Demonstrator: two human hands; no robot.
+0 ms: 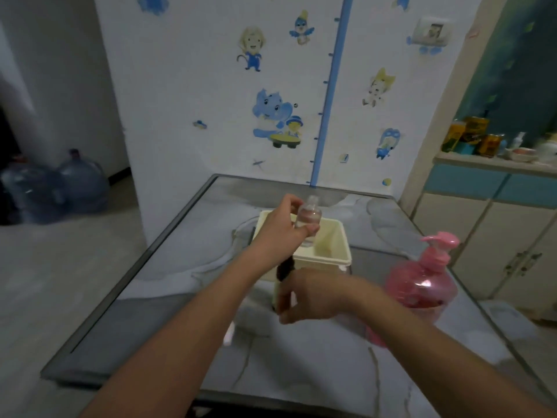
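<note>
My left hand (281, 226) grips a small clear bottle (308, 217) upright above a cream plastic tub (337, 236) standing at the middle of the table. Nearer to me, in front of the tub, my right hand (310, 297) has its fingers curled round the pale handle of a brush (284, 268). The brush's dark bristles point up towards my left wrist. Motion blur hides the details of the handle and the grip.
A pink pump bottle (422, 285) stands on the marble-patterned table (150, 297), just right of my right wrist. Behind the table is a wall with cartoon stickers. Large water jugs (78, 182) sit on the floor at left. A cabinet (494, 224) with cans stands at right.
</note>
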